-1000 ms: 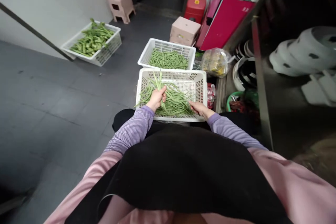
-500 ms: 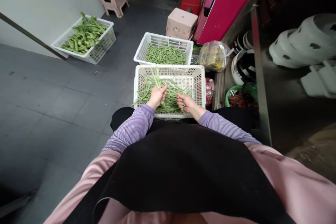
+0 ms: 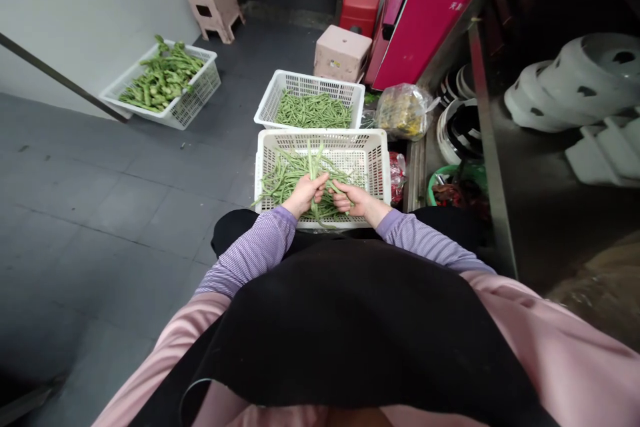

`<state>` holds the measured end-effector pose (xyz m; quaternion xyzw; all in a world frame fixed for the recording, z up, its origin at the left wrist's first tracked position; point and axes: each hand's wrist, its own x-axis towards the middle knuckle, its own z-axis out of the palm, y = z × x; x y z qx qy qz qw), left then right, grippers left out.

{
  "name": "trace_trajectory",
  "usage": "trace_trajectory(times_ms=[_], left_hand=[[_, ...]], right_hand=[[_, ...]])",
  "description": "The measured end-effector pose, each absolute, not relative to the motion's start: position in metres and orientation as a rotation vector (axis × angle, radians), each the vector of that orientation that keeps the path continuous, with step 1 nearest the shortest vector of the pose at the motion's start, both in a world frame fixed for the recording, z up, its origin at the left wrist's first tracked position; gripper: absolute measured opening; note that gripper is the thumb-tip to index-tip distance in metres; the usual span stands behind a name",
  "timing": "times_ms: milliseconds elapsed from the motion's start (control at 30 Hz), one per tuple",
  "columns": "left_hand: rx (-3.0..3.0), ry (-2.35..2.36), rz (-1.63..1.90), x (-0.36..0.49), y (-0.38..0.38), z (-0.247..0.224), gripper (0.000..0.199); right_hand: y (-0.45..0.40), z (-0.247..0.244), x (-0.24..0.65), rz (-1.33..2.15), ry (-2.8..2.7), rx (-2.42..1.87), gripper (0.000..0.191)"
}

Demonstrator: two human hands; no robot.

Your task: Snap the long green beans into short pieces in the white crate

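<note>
Long green beans (image 3: 285, 177) lie loose in the near white basket (image 3: 373, 140), mostly toward its left side and middle. Over them, my left hand (image 3: 306, 193) is closed around a few long beans that stick up past the thumb and hang below the fist. Close beside it, my right hand (image 3: 351, 199) is closed too, with bean pieces between its fingers and palm. The fingertips of both hands almost meet at the held beans. Behind stands a second white basket (image 3: 267, 101) of short bean pieces (image 3: 315, 110).
A third basket (image 3: 193, 103) with thick green stalks stands by the left wall. Pink stools (image 3: 343, 53) (image 3: 215, 3) are at the back. To the right are a tied plastic bag (image 3: 404, 112), a green basin (image 3: 445, 177) and a metal shelf edge (image 3: 493, 147).
My left hand has shifted right and slightly down, bringing its beans up to my right hand. The whole view has tilted a little, so things sit slightly lower.
</note>
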<state>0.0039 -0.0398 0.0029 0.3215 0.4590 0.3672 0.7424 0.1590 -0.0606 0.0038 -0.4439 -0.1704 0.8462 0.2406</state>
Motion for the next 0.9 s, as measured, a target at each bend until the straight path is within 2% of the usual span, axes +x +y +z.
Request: trace_trajectory(times_ms=[200,367,567,633,767,900], left_hand=[[0.741,1.156,0.954,0.000,-0.033,0.010,0.023],[1.046,1.316,1.106,0.005,-0.045,0.009,0.024],[1.323,1.240,0.969,0.013,-0.063,0.009,0.025],[1.335,1.214,0.911,0.013,-0.060,0.008,0.021],[1.525,1.212,0.736,0.009,-0.054,0.002,0.019],[1.706,1.179,0.707,0.009,-0.059,-0.003,0.023]], right_hand=[[-0.068,0.005,0.163,2.260,-0.522,-1.195,0.037],[-0.063,-0.002,0.148,1.968,-0.391,-1.353,0.038],[-0.047,-0.014,0.146,1.681,-0.226,-1.580,0.031],[-0.048,-0.016,0.149,1.789,-0.261,-1.611,0.031],[-0.059,-0.016,0.146,2.192,-0.359,-1.378,0.037],[-0.065,-0.017,0.140,2.004,-0.472,-1.424,0.036]])
